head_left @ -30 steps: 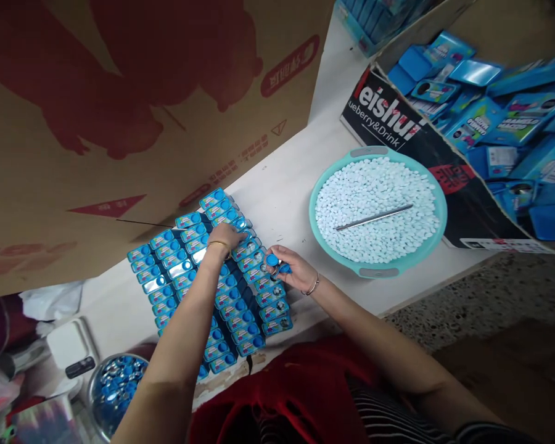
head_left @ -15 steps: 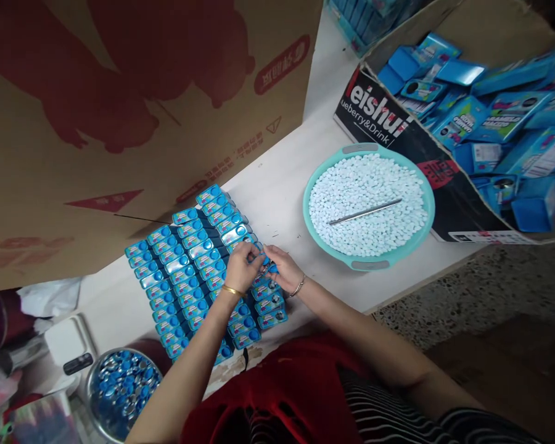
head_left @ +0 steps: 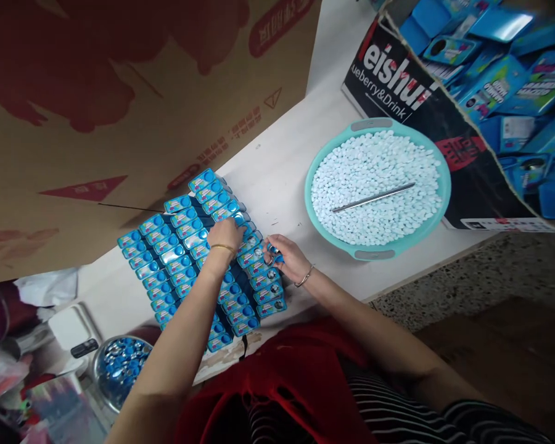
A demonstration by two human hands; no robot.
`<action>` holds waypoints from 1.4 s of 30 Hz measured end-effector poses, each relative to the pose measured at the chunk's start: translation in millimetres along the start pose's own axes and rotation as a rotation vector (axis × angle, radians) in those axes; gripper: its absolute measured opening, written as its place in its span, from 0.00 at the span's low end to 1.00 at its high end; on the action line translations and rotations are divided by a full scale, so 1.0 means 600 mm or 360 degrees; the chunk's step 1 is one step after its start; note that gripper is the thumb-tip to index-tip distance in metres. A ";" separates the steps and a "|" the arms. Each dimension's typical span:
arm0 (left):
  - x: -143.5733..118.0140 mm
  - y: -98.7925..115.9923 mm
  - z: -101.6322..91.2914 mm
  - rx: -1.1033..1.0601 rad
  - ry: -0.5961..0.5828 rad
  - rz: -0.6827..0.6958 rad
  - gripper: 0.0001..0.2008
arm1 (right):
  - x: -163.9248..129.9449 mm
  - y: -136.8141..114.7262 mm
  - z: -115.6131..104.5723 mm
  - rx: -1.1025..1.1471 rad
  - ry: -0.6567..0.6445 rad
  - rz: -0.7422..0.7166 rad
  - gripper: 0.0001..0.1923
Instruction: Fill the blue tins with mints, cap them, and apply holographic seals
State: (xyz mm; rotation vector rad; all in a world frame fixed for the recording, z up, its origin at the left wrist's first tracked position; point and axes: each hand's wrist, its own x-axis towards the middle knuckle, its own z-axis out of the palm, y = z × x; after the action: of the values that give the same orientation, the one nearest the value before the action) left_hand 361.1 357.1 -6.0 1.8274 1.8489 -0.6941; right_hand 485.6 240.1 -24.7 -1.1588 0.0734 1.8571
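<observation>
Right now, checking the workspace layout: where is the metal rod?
In the head view, right of centre, the metal rod lies on white tablets inside the teal basin.

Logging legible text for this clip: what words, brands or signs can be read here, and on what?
"eishui", cut off at the left: black flap of the carton.
"ueberry&Drink": same flap, beneath.
Red characters and a triangle sign on the brown cardboard: upside down, unreadable.
Labels on the blue tins: too small.

Rows of small blue tins (head_left: 185, 259) packed flat, lids up, on the white surface (head_left: 282, 185); one small blue cap (head_left: 274, 251) pinched above the right edge.
</observation>
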 end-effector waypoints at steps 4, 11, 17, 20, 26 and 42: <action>0.007 -0.002 -0.003 0.0122 -0.0091 -0.0016 0.21 | -0.004 0.000 0.006 -0.0042 -0.0051 0.0004 0.21; -0.035 -0.012 0.012 -0.0331 0.0106 0.0328 0.14 | -0.016 -0.002 0.005 0.0092 -0.0166 -0.0005 0.24; -0.088 -0.041 0.061 -0.1382 -0.0190 0.0947 0.16 | -0.031 0.006 -0.003 0.0057 -0.0314 0.0094 0.21; -0.104 -0.048 0.073 -0.1460 -0.0151 0.0840 0.15 | -0.037 0.017 0.001 0.0045 -0.0340 0.0169 0.22; -0.127 -0.041 0.092 -0.1629 -0.0074 0.0726 0.08 | -0.034 0.026 0.006 0.0081 -0.0269 0.0238 0.30; -0.104 -0.019 0.078 -0.1111 0.0533 0.0767 0.08 | -0.003 0.016 0.011 -0.0054 0.0140 -0.0128 0.26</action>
State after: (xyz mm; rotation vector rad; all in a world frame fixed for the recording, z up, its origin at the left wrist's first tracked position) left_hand 349.7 279.0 -2.2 1.8324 1.4548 0.4071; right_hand 474.4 236.4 -23.7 -1.2493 0.0442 1.7428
